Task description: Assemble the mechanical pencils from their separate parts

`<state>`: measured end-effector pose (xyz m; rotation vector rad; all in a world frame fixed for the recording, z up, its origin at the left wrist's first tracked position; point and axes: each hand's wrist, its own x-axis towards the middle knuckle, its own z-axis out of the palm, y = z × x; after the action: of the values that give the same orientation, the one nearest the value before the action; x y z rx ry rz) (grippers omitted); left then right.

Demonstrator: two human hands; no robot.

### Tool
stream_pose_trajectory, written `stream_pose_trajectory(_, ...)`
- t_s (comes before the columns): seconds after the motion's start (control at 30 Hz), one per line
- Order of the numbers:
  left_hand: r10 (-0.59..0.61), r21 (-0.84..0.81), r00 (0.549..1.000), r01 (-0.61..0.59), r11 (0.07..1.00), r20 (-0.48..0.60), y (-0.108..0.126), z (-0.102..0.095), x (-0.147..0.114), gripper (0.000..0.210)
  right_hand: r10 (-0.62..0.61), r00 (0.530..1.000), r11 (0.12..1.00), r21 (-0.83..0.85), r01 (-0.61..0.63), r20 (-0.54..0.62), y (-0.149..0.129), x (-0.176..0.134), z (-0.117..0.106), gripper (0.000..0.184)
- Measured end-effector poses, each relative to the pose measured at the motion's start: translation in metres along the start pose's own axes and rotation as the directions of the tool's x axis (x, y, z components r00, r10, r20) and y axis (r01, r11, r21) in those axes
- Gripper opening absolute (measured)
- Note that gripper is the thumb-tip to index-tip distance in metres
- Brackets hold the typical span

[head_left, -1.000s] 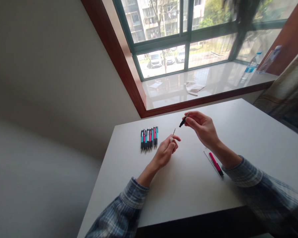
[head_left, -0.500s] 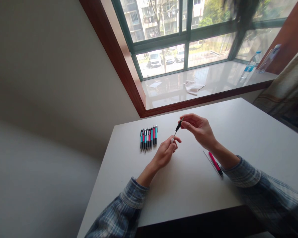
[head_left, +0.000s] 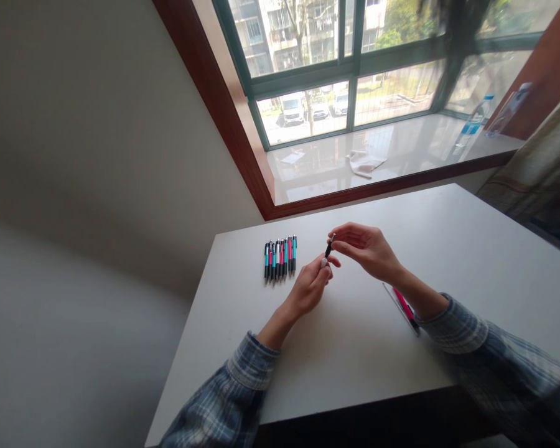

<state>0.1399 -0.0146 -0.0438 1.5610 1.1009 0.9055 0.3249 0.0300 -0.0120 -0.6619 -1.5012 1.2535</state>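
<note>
My left hand [head_left: 308,289] is closed around a white pen barrel [head_left: 324,262], mostly hidden by the fingers. Pinched in my right hand [head_left: 372,254] is the black grip section [head_left: 328,250] of the pen, its metal tip pointing up. The grip's lower end meets the top of the white barrel; whether it is threaded on, I cannot tell. Below my right wrist lie a red pen barrel [head_left: 404,305] with a black end and a thin refill [head_left: 392,295]. Left of both hands, several click pens [head_left: 280,261] in blue, red and white stand side by side in a row.
Everything lies on a white table [head_left: 345,361], its far edge by a wooden window frame [head_left: 317,206]. On the sill are a cloth [head_left: 364,163], a paper [head_left: 292,158] and a water bottle [head_left: 473,121]. A plain wall [head_left: 121,155] rises at left.
My right hand has moved down and left, bringing the black grip section onto the white barrel. The refill seen between them is now out of sight. My left hand stays nearly still.
</note>
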Motion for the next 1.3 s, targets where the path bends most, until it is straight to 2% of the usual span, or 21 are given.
stream_pose_trajectory(0.3,-0.016,0.020,0.999,0.017,1.000,-0.037,0.0014,0.0007,0.0009,0.032,0.045,0.997,0.999,-0.004,-0.045,0.062,-0.0007,-0.0010,0.0010,0.033)
stream_pose_trajectory(0.63,0.023,0.157,0.999,-0.016,0.987,-0.042,0.0046,-0.0006,-0.0012,0.032,0.048,0.997,0.984,-0.176,-0.038,0.053,-0.0024,-0.0004,0.0008,0.035)
stream_pose_trajectory(0.87,0.018,0.066,0.998,-0.015,0.998,-0.054,0.0008,0.0018,0.0011,0.036,0.070,0.997,0.979,-0.196,-0.064,0.025,-0.0023,-0.0006,0.0001,0.037)
stream_pose_trajectory(1.0,0.032,0.045,0.997,-0.029,0.999,-0.064,0.0000,0.0012,0.0014,0.035,0.057,0.997,0.980,-0.196,-0.046,0.050,-0.0042,-0.0013,0.0007,0.037)
stream_pose_trajectory(1.13,0.060,0.131,0.996,-0.051,0.990,-0.067,0.0012,-0.0009,0.0004,0.033,0.039,0.996,0.981,-0.193,-0.023,0.078,-0.0039,-0.0019,0.0016,0.035)
stream_pose_trajectory(1.3,0.072,0.279,0.996,-0.054,0.959,-0.052,0.0035,-0.0010,-0.0008,0.031,0.034,0.999,0.970,-0.242,-0.030,0.012,-0.0016,-0.0017,0.0007,0.039)
